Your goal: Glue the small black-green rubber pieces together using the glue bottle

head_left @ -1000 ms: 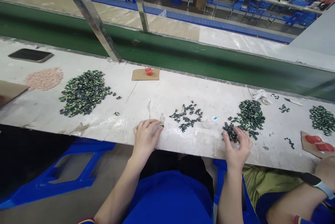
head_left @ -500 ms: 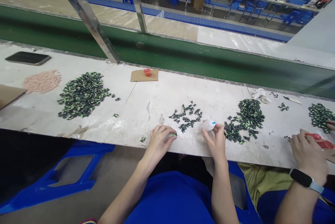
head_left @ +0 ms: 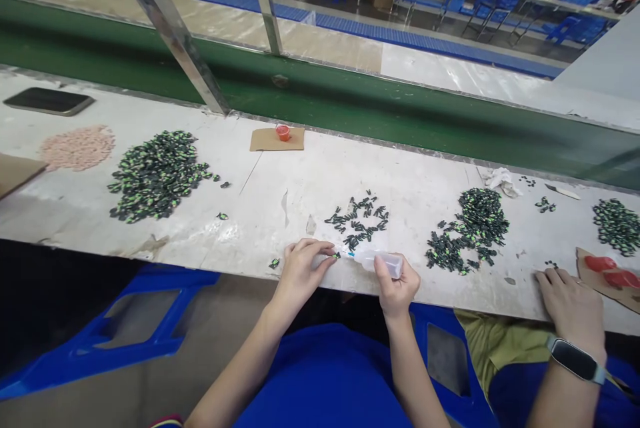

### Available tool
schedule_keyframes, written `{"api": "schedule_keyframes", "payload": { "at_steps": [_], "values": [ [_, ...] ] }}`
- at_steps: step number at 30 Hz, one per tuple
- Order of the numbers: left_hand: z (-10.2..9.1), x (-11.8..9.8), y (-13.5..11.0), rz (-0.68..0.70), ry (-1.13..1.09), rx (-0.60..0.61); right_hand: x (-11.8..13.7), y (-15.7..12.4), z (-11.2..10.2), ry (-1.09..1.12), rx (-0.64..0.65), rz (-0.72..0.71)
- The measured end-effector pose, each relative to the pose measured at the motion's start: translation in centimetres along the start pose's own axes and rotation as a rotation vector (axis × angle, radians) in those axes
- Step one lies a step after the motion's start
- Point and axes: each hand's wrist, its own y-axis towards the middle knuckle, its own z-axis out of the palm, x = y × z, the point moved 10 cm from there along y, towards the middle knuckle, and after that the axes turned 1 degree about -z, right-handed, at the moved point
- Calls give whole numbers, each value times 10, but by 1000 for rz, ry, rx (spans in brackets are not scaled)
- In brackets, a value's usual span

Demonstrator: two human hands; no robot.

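Observation:
My left hand [head_left: 303,268] rests on the white table's [head_left: 280,215] near edge, fingers pinched on a small dark green piece [head_left: 337,255]. My right hand [head_left: 397,285] grips a small clear squeeze bottle [head_left: 377,261] with a blue tip, laid sideways so the tip touches that piece. Just beyond lies a small scatter of dark pieces [head_left: 360,218]. One more loose piece [head_left: 273,263] lies left of my left hand.
A large green-black pile [head_left: 155,175] and a pink pile [head_left: 77,147] lie at left, another dark pile [head_left: 470,228] at right. A cardboard scrap with a red cap [head_left: 283,133] sits farther back. A co-worker's hand [head_left: 567,301] with a wristwatch rests at far right. A green conveyor [head_left: 350,108] runs behind.
My right hand left the right pile, picked up the clear bottle and brought it down to the left. My left hand slid right with its piece to meet the tip.

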Motion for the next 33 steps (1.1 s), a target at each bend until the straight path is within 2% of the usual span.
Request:
{"api": "schedule_keyframes", "payload": {
  "at_steps": [5, 20, 27, 33],
  "values": [
    [-2, 1, 0, -12, -10, -15, 12, -2, 10, -61, 53, -74],
    [-1, 3, 1, -43, -37, 3, 17, -2, 19, -56, 105, -148],
    [0, 4, 2, -53, -21, 9, 9, -2, 18, -17, 99, -88],
    [2, 5, 1, -114, 15, 35, -5, -4, 16, 0, 70, 5]
  ]
}}
